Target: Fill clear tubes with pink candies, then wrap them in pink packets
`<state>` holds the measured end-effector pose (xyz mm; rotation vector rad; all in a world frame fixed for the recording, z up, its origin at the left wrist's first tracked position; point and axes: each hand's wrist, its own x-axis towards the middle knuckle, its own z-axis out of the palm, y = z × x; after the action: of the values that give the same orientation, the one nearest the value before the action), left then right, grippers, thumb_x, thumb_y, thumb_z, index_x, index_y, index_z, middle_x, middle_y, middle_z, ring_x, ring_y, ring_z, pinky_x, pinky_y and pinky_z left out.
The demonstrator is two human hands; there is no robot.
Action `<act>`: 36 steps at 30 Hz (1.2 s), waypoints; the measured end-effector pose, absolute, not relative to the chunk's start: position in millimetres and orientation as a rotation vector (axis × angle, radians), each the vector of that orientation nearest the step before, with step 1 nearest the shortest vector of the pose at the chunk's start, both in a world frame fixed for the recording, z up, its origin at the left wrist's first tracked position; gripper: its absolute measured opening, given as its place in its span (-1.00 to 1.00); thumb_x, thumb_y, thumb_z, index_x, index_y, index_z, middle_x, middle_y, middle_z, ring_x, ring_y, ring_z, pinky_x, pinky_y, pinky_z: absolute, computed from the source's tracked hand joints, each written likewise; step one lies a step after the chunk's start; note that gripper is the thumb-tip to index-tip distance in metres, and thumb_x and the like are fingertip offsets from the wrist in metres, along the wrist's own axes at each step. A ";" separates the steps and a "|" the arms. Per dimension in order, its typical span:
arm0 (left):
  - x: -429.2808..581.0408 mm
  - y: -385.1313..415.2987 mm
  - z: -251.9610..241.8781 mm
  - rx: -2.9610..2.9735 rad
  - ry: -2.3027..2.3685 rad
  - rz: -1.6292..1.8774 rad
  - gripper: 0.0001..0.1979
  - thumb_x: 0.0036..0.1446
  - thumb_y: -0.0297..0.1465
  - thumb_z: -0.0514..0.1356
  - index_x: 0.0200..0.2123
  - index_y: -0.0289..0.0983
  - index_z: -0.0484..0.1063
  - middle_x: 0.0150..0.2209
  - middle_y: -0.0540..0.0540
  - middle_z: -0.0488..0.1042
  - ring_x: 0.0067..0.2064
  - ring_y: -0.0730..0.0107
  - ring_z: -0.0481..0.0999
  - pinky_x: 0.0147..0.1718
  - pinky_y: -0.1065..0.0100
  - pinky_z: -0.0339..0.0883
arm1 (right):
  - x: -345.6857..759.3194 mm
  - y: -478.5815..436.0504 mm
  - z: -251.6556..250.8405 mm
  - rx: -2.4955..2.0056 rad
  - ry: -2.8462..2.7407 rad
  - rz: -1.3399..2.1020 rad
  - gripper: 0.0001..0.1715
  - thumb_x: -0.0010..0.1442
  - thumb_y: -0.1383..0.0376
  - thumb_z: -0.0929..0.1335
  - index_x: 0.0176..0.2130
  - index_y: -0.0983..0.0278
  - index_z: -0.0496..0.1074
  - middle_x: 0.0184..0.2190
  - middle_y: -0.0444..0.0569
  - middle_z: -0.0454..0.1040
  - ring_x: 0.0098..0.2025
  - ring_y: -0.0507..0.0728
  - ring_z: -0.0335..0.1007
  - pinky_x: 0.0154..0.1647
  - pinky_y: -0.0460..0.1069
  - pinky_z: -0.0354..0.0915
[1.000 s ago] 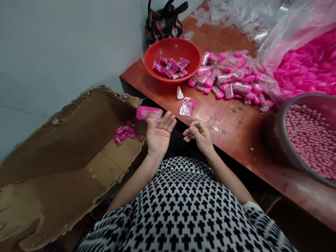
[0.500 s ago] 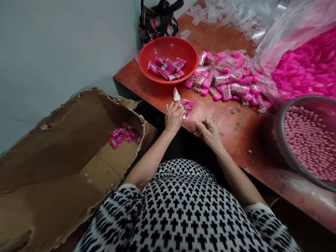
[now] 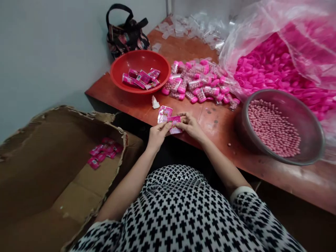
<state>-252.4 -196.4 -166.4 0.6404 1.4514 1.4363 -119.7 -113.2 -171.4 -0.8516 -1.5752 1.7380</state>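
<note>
Between my two hands is a small pink printed label, pinched at its edges just over the table's front edge. My left hand grips its left side with thumb and fingers. On its right side, my right hand holds it between thumb and fingertips. Behind it, more pink labels lie flat on the table, partly covered by the held one. A crumpled white piece rests just beyond them.
A red bowl holds several pink packets. Right of it lies a heap of pink-capped bottles with beads. A grey basin of pink beads stands at right, before a bag of pink caps. A cardboard box with pink packets is at left.
My left hand has drawn back from the labels on the table and now holds one label together with my right hand. The view has shifted to the right.
</note>
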 end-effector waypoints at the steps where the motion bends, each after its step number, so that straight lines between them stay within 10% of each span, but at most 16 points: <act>1: -252.7 -195.9 -166.1 0.599 1.369 1.392 -0.62 -0.19 -0.15 0.38 -0.36 -0.34 0.57 -0.36 -0.10 0.57 -0.29 0.29 0.56 -0.17 0.22 0.47 | -117.0 -112.1 -169.6 -0.840 -1.653 1.746 -0.49 -0.01 0.16 0.45 -0.11 0.22 0.24 -0.59 -0.31 0.29 -0.58 -0.05 0.20 -0.54 -0.14 0.15; 8: -250.8 -194.9 -165.4 0.424 1.330 1.427 -0.68 -0.31 -0.25 0.45 -0.58 -0.39 0.50 -0.53 -0.07 0.51 -0.48 0.45 0.51 -0.41 0.38 0.46 | -96.7 -57.9 -144.0 -1.102 -2.232 0.834 -0.71 0.25 0.22 0.21 -0.17 0.30 0.41 -0.29 0.02 0.50 -0.23 0.14 0.40 -0.20 0.04 0.29; 13: -249.3 -195.3 -160.7 0.309 1.312 1.467 -0.68 -0.36 -0.29 0.46 -0.58 -0.39 0.49 -0.53 -0.08 0.52 -0.49 0.45 0.50 -0.45 0.40 0.46 | -75.5 8.3 -129.6 -1.055 -2.670 -0.009 -0.60 0.23 0.40 0.19 0.04 0.25 0.35 0.19 0.11 0.26 0.23 0.31 0.05 0.13 0.26 0.07; 19: -252.7 -194.7 -158.9 0.110 1.207 1.547 -0.67 -0.36 -0.34 0.47 -0.63 -0.37 0.40 -0.57 -0.03 0.48 -0.54 0.51 0.46 -0.51 0.44 0.43 | -63.6 16.8 -130.4 -1.124 -2.775 -0.175 -0.67 0.26 0.36 0.17 -0.07 0.33 0.41 0.00 0.20 0.39 0.12 0.32 0.14 0.02 0.23 0.13; 28: -251.1 -193.8 -157.2 -0.150 1.063 1.614 -0.89 0.00 -0.44 0.32 -0.42 -0.35 0.45 -0.41 -0.06 0.55 -0.39 0.46 0.55 -0.29 0.37 0.49 | -55.7 -79.1 -129.6 -1.347 -1.807 0.914 -0.64 0.13 0.07 0.36 -0.18 0.27 0.35 -0.40 -0.04 0.47 -0.40 0.13 0.45 -0.32 0.07 0.39; 36: -236.3 -191.1 -153.3 -0.252 0.976 1.706 -0.82 -0.05 -0.40 0.36 -0.43 -0.35 0.42 -0.47 -0.03 0.51 -0.45 0.49 0.53 -0.30 0.40 0.49 | -105.3 -179.9 -142.9 -0.979 -0.975 1.709 -0.64 -0.05 0.24 0.48 -0.24 0.19 0.34 -0.35 -0.17 0.50 -0.29 0.02 0.50 -0.19 -0.02 0.47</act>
<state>-236.3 -191.1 -153.3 -0.2521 0.9764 1.7064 -105.3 -179.9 -142.9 -0.9793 -0.9748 1.7092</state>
